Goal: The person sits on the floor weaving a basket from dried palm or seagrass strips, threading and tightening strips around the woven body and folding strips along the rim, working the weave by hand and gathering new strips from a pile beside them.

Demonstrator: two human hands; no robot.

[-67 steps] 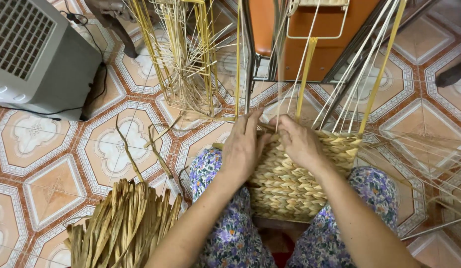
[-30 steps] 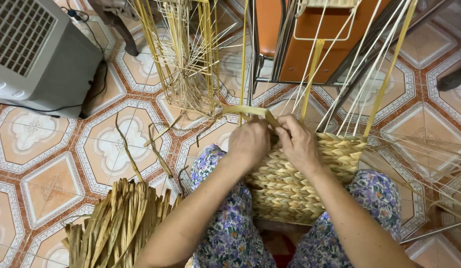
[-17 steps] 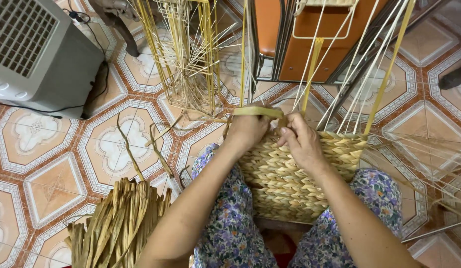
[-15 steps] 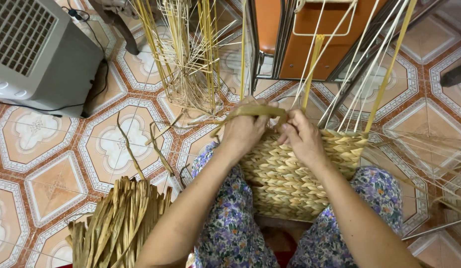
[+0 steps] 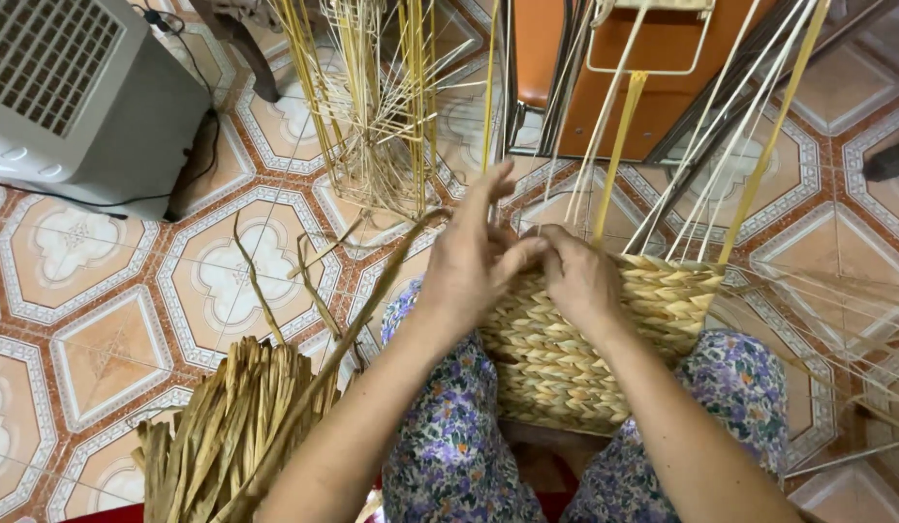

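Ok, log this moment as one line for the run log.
left hand: at rim of woven basket, index finger raised | right hand: on basket rim | dried leaf bundle: on floor, left of lap

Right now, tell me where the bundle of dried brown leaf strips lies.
In the head view, the bundle of dried brown leaf strips lies bottom-left on the patterned tile floor, beside the left forearm.

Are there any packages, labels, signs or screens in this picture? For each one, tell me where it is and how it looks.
None that can be made out: no package, label, sign or screen shows.
The closest thing is the grey box-shaped fan unit at top left on the tiled floor, with a slotted grille and no visible display.
Both hands, left hand and right hand, work on a plain woven basket.
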